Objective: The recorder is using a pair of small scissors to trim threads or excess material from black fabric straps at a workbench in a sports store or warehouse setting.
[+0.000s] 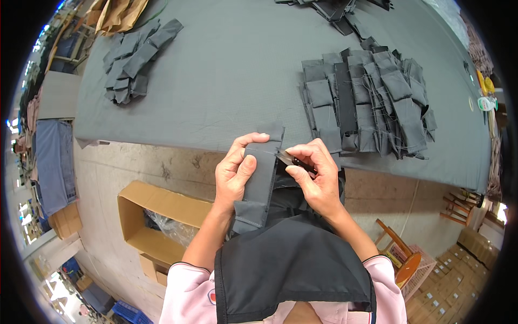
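My left hand [238, 166] grips a dark grey sewn fabric strip [261, 174], its thumb lying on the front face. The strip has folded flaps at its upper and lower ends, and its top reaches over the table edge. In my right hand [317, 176] is a pair of small thread snips [291, 160] with dark handles. Their blade tips touch or nearly touch the strip's right edge, just below the upper flap. Whether the blades are closed on a thread is too small to tell.
The table [226, 81] has a grey cloth cover. A large pile of grey fabric strips [364, 101] with loose threads lies right; a smaller pile [129, 60] lies left. Below stand an open cardboard box [158, 194] holding clear plastic and, at right, a wooden stool [406, 267].
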### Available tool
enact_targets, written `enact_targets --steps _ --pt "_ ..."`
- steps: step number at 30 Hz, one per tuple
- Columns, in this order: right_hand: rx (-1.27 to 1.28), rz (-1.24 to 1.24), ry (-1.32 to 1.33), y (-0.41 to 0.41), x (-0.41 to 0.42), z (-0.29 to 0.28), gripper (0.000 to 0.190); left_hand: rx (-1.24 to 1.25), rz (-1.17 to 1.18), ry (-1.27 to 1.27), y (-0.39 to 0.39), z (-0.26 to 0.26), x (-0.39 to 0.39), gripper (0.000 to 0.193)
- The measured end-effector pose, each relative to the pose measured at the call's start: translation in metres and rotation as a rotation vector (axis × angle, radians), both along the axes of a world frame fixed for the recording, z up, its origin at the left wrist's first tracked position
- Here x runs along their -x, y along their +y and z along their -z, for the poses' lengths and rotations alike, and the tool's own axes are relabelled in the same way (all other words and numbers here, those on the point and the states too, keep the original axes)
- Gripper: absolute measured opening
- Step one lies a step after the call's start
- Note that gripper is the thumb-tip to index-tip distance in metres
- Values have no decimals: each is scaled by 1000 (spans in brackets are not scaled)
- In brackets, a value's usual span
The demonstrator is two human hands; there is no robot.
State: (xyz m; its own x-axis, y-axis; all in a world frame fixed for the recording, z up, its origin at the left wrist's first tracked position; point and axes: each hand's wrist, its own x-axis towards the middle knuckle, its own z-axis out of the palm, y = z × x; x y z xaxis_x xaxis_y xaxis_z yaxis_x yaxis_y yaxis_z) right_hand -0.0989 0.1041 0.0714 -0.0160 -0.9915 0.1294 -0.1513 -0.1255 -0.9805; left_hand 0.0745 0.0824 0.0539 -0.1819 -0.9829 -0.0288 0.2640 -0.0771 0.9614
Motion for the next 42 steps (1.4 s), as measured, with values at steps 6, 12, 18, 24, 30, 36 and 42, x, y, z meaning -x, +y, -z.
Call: enact_targets --steps 6,12,18,24,30,36,42 --pt "72 60 137 1 -5 -2 21 -186 2 129 3 -6 3 33" --pt "34 83 17 2 -12 -5 17 -350 11 254 2 -7 2 37" --pt "-107 26 -82 -3 -14 -6 18 -367 9 237 -2 -6 3 41" --pt "-135 -65 -104 4 2 2 22 -366 30 239 -21 -1 -7 22" --pt "118 -167 148 10 -10 -27 44 -253 -47 40 -31 -3 5 26" --pt "235 -268 368 16 -8 -32 52 -277 -76 -17 -34 4 1 32" --pt "222 -62 394 7 -13 -22 31 -106 -111 -13 -34 9 3 36"
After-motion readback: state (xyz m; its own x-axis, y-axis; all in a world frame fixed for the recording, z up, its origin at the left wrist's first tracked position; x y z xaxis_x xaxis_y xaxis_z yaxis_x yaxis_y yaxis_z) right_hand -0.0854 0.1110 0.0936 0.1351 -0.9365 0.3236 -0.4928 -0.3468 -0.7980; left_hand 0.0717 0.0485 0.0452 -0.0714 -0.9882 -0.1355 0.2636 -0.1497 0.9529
